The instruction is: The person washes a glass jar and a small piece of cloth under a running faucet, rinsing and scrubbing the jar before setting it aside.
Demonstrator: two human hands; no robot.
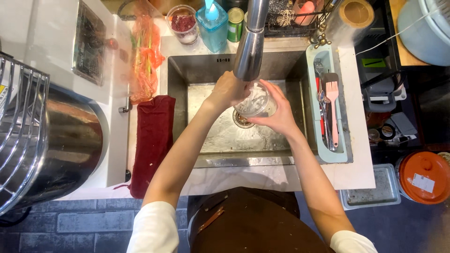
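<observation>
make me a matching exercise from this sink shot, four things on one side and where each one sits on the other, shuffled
Things:
1. clear cup
2. dark red cloth
3. pink brush
4. orange lid

Places:
A. in the pale blue caddy on the sink's right edge
B. far right, low
C. under the faucet, held by the left hand and right hand
D. on the counter, left of the sink

Pairs: 1-C, 2-D, 3-A, 4-B

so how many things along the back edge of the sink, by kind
clear tub with dark red contents: 1
blue soap bottle: 1
green can: 1
Total: 3
Both hands, left and right, have a grip on a clear cup under the tap.
</observation>
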